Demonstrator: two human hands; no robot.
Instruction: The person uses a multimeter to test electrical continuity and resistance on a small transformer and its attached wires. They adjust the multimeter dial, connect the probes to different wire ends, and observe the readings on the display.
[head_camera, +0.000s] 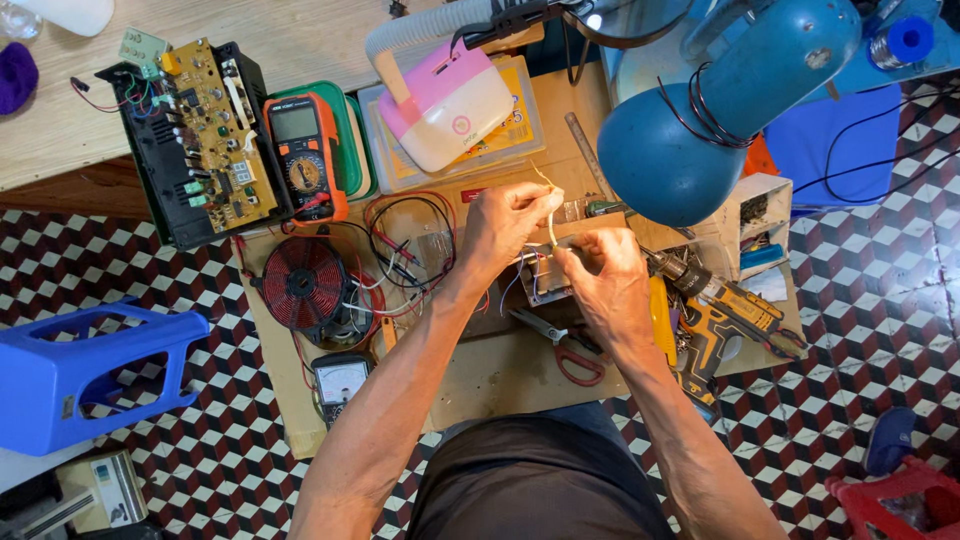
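View: head cam, looking down at a low wooden work board on a checkered floor, crowded w/ electronics.
Left hand: raised over board centre, fingers pinched shut on the upper part of a thin pale wire.
Right hand: just beside the left, fingertips closed on the same wire lower down; thumb side faces the left hand.
Wire: short, cream-coloured, held nearly upright between both hands, above a small metal part w/ coloured leads; what the lower end meets is hidden by fingers.
Around: orange multimeter and open circuit board to the left rear; red copper coil left; red-handled pliers near the right wrist; yellow cordless drill right; blue desk lamp overhead right.
Doing it well (judgement): keep both pinches close together so the wire doesn't kink; work w/ small finger moves, wrists steady; keep loose red/black leads clear of it.
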